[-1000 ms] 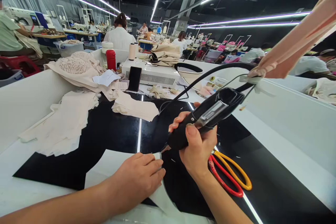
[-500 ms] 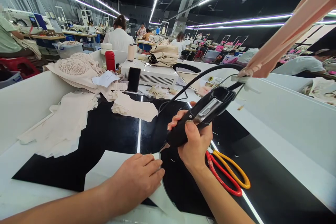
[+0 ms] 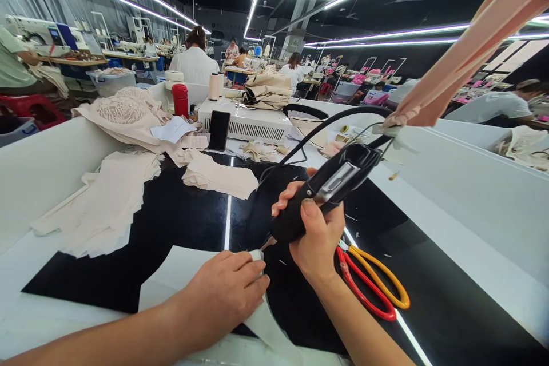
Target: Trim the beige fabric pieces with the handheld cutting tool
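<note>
My right hand (image 3: 319, 234) is wrapped around a black corded handheld power tool (image 3: 329, 186) with a silver switch plate. Its narrow metal tip (image 3: 269, 242) points down to the left, beside a small white block (image 3: 257, 255). The fingers of my left hand (image 3: 229, 294) are closed over that block, which shows only at its end. Beneath my left hand lies a smooth white sheet (image 3: 165, 271) with curved edges. Scissors (image 3: 371, 277) with one red and one yellow handle rest just right of my right wrist.
Pale fabric pieces lie in one stack (image 3: 111, 200) at left and another (image 3: 218, 174) ahead. A phone (image 3: 219, 130) leans against a vented white machine box (image 3: 257, 123). A twisted pink cloth strip (image 3: 463, 51) hangs to the tool's cord. White side walls (image 3: 472, 211) border the black tabletop.
The tool and my right hand have shifted very slightly left, the metal tip staying by the white block. My left hand has hardly moved.
</note>
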Tool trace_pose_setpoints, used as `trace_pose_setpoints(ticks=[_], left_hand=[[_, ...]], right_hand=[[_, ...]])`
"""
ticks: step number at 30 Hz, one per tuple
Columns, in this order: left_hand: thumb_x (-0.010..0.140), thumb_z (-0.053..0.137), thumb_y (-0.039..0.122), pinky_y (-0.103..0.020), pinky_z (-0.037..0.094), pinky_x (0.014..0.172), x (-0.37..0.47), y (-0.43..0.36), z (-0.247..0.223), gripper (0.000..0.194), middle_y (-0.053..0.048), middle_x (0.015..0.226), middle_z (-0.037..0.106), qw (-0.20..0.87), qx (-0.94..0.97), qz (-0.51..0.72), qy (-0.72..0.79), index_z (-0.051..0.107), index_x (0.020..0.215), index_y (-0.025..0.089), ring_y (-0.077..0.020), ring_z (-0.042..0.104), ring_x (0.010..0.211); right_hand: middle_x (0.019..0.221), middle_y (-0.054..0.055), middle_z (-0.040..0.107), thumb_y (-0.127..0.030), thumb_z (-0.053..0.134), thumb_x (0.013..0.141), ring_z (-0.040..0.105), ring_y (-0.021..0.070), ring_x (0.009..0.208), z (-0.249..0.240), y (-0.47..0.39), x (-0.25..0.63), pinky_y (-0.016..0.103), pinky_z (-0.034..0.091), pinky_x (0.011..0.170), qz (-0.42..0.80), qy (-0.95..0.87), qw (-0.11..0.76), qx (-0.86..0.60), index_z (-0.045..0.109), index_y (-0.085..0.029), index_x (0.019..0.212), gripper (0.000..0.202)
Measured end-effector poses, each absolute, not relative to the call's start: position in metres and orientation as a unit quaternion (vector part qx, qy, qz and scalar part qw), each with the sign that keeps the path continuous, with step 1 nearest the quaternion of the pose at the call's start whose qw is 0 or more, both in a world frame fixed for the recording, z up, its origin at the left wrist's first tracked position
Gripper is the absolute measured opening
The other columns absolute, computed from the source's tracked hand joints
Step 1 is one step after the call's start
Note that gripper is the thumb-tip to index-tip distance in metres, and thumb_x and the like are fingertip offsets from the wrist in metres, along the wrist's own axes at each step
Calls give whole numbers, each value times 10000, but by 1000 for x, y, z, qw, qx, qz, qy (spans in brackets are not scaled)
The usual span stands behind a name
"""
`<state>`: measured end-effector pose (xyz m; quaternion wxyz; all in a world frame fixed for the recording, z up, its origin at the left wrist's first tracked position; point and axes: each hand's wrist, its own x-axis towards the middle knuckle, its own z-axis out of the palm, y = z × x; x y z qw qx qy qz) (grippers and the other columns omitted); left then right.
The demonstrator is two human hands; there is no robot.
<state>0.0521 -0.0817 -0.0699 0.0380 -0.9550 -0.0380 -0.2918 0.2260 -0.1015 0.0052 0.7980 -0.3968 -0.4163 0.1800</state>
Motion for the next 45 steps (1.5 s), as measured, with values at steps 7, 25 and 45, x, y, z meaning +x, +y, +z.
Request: trace_pose_setpoints(ticks=[7, 25, 45], left_hand=[[1089, 574, 159, -317, 568, 746, 51, -82, -67, 149, -61, 1184, 800, 37, -947, -314, -48, 708, 1150, 139, -206, 737, 997], [1103, 590, 281, -320, 550, 806, 45, -84, -59, 225, -55, 1229, 801, 46, -948, -304, -80, 732, 1196, 134, -205, 718, 1031], [1135, 542, 334, -299, 549, 897, 45, -83, -62, 333, -59, 1211, 815, 66, -944, -314, -81, 755, 1207, 88, -188, 725, 1043]], right_hand=[[843, -49, 657, -458, 846, 848, 606, 132, 621, 2, -102, 224, 270, 559, 551, 169, -434, 793, -393, 605, -292, 1094, 383], [832, -60, 719, -372, 853, 893, 647, 110, 604, 2, -98, 221, 233, 589, 554, 168, -461, 800, -344, 663, -291, 1118, 305], [809, -53, 678, -442, 864, 863, 619, 120, 584, 8, -100, 224, 251, 562, 526, 166, -440, 804, -363, 627, -279, 1081, 361]])
